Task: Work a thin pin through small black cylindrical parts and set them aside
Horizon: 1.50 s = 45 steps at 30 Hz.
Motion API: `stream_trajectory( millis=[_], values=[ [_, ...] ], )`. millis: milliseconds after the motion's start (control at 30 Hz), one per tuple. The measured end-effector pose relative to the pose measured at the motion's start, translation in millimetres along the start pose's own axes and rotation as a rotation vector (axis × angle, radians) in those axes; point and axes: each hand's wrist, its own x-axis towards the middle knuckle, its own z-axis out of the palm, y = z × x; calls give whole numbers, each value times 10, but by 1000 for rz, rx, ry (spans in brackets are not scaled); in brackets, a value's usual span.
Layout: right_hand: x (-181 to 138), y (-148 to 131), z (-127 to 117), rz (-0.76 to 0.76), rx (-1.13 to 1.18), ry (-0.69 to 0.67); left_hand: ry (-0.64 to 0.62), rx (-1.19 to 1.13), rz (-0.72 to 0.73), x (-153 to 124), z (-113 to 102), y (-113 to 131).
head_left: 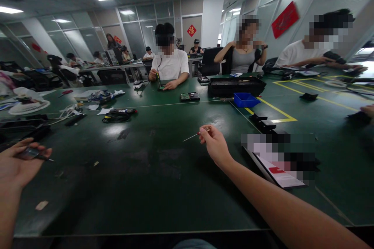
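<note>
At the left edge, my left hand is turned palm up, its fingers curled round a small screwdriver with a dark grey handle. The short pointed tip of that tool sticks out to the right. Above the middle of the green table, my right hand grips a screwdriver whose thin metal shaft points left. Red shows where the shaft meets the handle, and most of the handle is hidden in my fingers. The two hands are far apart.
A black cabled tool lies beyond my hands. Further off are a hard drive, a long black housing and a blue bin. Black parts and a white-and-red sheet lie right. A co-worker sits opposite.
</note>
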Motion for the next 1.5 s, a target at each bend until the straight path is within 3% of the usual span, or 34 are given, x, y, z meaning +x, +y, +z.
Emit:
stream_trajectory(
  millis=[100, 267, 500, 667, 800, 933, 1033, 1267, 1500],
  values=[
    [10, 13, -13, -7, -12, 8, -37, -190, -64, -494, 464, 226],
    [35, 61, -29, -22, -58, 36, -396, -279, -130, -1145, 1134, 420],
    [54, 52, -50, -29, -65, 70, -760, -278, -114, -1653, 1906, 269],
    [53, 7, -53, -13, -80, 136, -874, -221, -49, -1982, 2452, 129],
    [52, -7, -47, -10, -95, 181, -931, -29, 122, -2090, 2787, -59],
    [66, 15, -54, -35, -141, 222, -885, 282, 361, -2078, 2939, -312],
    [85, 57, -61, -43, -157, 234, -847, 367, 471, -2071, 2947, -460],
    [105, 125, -71, -90, -175, 241, -788, 393, 566, -2049, 2892, -562],
    [85, 86, -89, -100, -216, 229, -832, 423, 655, -2055, 2878, -566]
  ],
)
